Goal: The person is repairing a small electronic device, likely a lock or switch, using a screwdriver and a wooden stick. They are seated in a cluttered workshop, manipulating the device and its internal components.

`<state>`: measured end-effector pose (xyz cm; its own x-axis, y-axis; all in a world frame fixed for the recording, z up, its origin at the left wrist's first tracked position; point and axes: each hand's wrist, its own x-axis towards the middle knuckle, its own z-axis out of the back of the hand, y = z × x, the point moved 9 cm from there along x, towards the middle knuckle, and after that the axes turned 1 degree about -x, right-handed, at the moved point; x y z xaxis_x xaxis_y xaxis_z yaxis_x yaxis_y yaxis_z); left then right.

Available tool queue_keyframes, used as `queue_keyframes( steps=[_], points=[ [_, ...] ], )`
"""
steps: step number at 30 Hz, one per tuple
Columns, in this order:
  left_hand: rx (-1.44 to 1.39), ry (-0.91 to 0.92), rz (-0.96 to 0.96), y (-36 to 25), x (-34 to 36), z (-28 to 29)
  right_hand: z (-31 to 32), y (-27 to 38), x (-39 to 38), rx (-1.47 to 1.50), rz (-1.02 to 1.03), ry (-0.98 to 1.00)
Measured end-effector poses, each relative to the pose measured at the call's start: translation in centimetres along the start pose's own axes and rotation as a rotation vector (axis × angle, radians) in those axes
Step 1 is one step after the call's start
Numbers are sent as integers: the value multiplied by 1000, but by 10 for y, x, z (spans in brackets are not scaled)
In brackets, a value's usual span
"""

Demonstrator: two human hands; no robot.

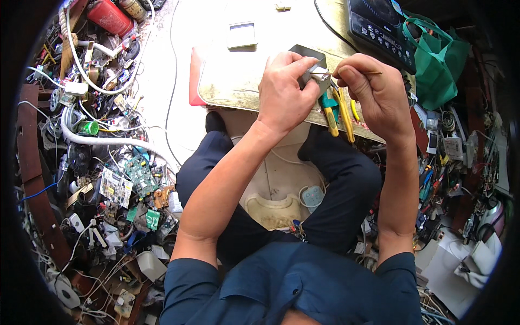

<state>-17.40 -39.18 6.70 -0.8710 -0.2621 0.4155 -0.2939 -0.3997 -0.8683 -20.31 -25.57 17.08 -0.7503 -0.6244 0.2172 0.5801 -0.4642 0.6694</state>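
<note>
My left hand (284, 89) grips a small grey metal part (317, 76) above the near edge of a low worn work board (238, 81). My right hand (371, 89) pinches a thin brown stick-like tool (357, 72) whose tip points left at that part. Just below the hands lie pliers with yellow and green handles (337, 111) on the board's edge. My legs in dark trousers are folded under the board.
A black appliance with a control panel (379, 27) and a green bag (439, 59) sit at the upper right. Circuit boards (132, 179), cables, a red cylinder (111, 16) and scrap parts pile up on the left. More clutter lies on the right. A small grey square frame (241, 35) rests on the board.
</note>
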Motion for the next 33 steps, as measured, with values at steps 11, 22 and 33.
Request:
queue_keyframes(
  steps=[11, 22, 33],
  points=[
    [-4, 8, 16, -2, 1, -1, -15, -33, -48, 380, -131, -156],
    [-14, 20, 19, -1, 2, -1, -12, -20, -52, 202, -12, -292],
    [-11, 28, 33, -1, 1, -1, -18, -14, -48, 94, -22, -253]
  ],
)
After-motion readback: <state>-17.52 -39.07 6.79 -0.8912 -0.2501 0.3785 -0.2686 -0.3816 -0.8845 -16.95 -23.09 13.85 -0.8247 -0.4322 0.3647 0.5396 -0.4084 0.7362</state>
